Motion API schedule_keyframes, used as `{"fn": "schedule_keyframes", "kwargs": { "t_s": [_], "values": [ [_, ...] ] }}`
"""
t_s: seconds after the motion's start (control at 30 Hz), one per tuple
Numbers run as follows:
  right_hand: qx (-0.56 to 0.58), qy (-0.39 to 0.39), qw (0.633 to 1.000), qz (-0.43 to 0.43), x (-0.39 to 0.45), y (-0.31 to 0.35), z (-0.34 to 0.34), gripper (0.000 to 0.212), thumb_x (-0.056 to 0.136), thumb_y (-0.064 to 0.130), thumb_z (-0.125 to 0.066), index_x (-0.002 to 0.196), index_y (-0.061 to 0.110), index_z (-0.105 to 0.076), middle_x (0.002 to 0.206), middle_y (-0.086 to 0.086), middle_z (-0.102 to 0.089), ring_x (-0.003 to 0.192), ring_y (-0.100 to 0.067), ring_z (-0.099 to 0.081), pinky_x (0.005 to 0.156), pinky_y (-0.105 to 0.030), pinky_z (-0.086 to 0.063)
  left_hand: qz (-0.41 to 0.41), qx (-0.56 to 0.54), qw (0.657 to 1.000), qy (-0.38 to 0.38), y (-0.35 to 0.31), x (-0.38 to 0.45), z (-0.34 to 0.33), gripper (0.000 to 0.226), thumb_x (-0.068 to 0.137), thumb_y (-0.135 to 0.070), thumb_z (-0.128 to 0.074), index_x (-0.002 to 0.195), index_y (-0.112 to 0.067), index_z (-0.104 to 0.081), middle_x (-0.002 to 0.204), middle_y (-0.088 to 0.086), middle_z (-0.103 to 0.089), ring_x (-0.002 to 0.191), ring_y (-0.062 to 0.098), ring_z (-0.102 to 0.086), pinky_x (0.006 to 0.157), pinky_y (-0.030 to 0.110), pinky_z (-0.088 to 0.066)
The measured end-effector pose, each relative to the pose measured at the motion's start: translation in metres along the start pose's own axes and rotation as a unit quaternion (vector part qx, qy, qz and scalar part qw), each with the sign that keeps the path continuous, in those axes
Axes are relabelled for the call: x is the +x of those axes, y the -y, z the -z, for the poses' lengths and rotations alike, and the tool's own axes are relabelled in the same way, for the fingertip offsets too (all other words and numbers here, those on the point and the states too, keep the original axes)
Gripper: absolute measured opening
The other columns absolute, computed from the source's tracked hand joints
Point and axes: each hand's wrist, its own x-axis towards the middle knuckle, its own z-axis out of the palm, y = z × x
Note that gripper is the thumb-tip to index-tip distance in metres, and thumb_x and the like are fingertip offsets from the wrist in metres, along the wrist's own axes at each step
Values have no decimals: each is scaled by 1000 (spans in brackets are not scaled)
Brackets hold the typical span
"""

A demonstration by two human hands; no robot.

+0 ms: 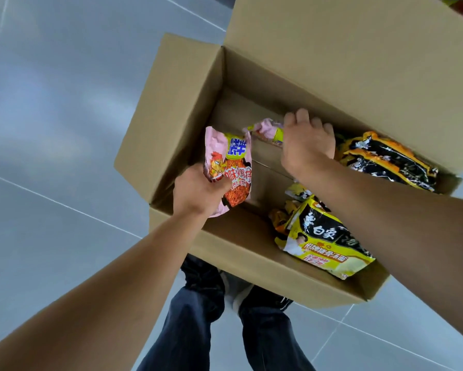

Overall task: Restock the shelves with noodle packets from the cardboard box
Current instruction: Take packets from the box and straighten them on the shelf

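Both arms are reaching into the box (176,108).
I am seeing my left hand (198,192) gripping a pink packet (231,167), my right hand (308,141) grabbing another pink packet (265,129), grey floor tiles (51,129) shining below.

I'm standing on a glossy grey tile floor (64,116) w/ thin white grout lines (59,202); soft light is reflecting off it, hazy patches.

An open brown cardboard box (187,103) sits on the floor, flaps spread. Inside lie yellow-and-black noodle packets (329,242), more stacked at the far right (391,159). Two pink noodle packets, one upright (233,167), one farther in (267,131), are gripped.
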Motion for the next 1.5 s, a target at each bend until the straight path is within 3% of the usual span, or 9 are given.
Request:
{"fn": "schedule_keyframes", "kwargs": {
  "t_s": [0.2,0.43,0.53,0.67,0.83,0.97,1.17,1.33,1.5],
  "values": [
    [-26,-53,998,5,3,-1,-11,41,86,32,-63,123,16,-59,121,-10,-54,117,-35,-41,92,-43,-39,20,-27,999,-20,7,-2,-4,30,76,-39,-72,92,-14,-70,94,0,-73,89,19,-67,74,25,-51],
    [96,-104,989,39,-53,-7,58,40,90,37,-60,118,10,-57,116,-11,-52,103,-33,-58,71,-36,-42,58,-107,991,-53,-20,-36,33,25,77,-35,-74,93,-15,-71,87,-6,-72,83,15,-68,70,23,-50],
    [123,-135,982,42,-91,-20,106,40,89,40,-60,116,11,-57,113,-10,-53,102,-32,-58,71,-36,-42,56,-135,988,-59,-41,-71,67,19,80,-31,-73,92,-18,-70,82,-8,-68,70,7,-64,57,16,-45],
    [159,-164,973,27,-148,-46,166,39,87,40,-60,113,11,-58,112,-11,-54,101,-34,-58,74,-38,-45,51,-124,988,-73,-59,-121,110,24,81,-37,-73,95,-18,-70,96,2,-73,80,19,-65,70,25,-47],
    [185,-194,963,-7,-233,-94,240,39,85,40,-62,112,13,-60,114,-9,-54,102,-35,-58,77,-38,-47,32,-115,987,-104,-94,-197,170,25,81,-38,-72,94,-16,-70,100,6,-74,82,23,-63,73,26,-45],
    [212,-220,951,-35,-305,-130,285,38,84,40,-64,109,10,-61,111,-10,-55,100,-35,-58,74,-39,-47,-12,-116,988,-100,-129,-260,212,28,79,-38,-74,94,-16,-71,98,7,-74,91,29,-66,78,31,-51],
    [254,-243,930,-107,-414,-170,330,35,85,43,-61,104,13,-59,106,-9,-56,96,-33,-60,66,-34,-40,-90,-139,984,-58,-180,-348,265,28,66,-45,-72,78,-20,-69,80,2,-73,80,28,-69,76,39,-57],
    [291,-273,900,-176,-501,-202,359,35,84,46,-61,101,15,-61,97,-6,-54,90,-31,-62,63,-32,-42,-173,-134,976,-23,-222,-413,301,26,68,-41,-76,82,-19,-71,82,4,-70,80,25,-66,72,32,-49],
    [313,-333,866,-205,-579,-244,382,26,83,42,-64,85,18,-54,88,-1,-46,84,-29,-59,62,-33,-45,-230,-129,965,12,-269,-470,321,17,72,-37,-76,78,-23,-70,90,1,-74,86,23,-68,85,41,-55]
  ]
}}
